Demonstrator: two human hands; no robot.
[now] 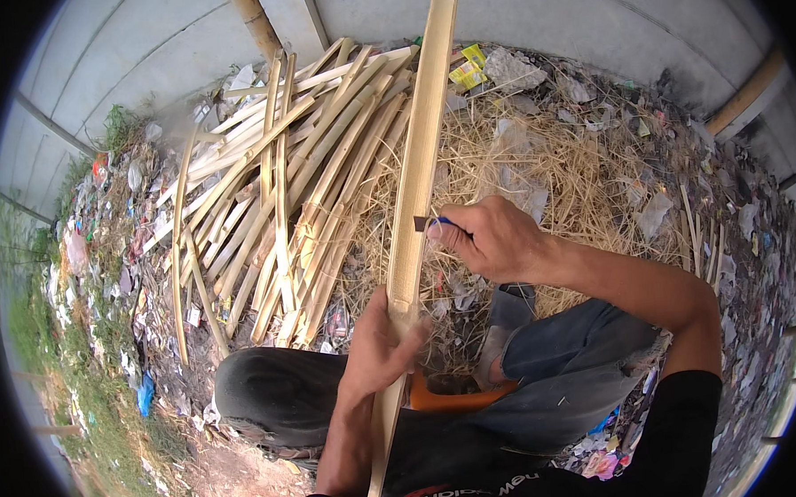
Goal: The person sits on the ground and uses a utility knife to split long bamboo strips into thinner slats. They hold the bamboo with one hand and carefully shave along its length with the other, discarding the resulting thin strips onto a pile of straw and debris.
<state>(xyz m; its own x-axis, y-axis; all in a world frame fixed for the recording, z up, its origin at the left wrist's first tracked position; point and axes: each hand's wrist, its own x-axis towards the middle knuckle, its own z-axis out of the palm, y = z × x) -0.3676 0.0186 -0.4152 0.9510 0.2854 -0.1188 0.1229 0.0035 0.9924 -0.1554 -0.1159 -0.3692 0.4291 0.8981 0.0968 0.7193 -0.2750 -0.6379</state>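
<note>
A long split bamboo length point(423, 141), hollow side up, slants from my lap toward the wall at the back. My left hand point(376, 345) is wrapped round its lower part, near a node, with the thumb slightly smeared by motion. In my right hand point(497, 241) is a small knife point(423, 223) with a dark blade and a bit of blue showing at its handle. The blade lies at the bamboo's right edge, over the hollow; the fist hides most of the handle.
A heap of split bamboo strips point(310, 177) lies at the left beyond my knee. Dry straw-like shavings point(536, 162) and litter cover the ground. An orange curved object point(458, 399) sits between my legs. A grey panel wall point(566, 19) with bamboo posts point(255, 22) stands behind.
</note>
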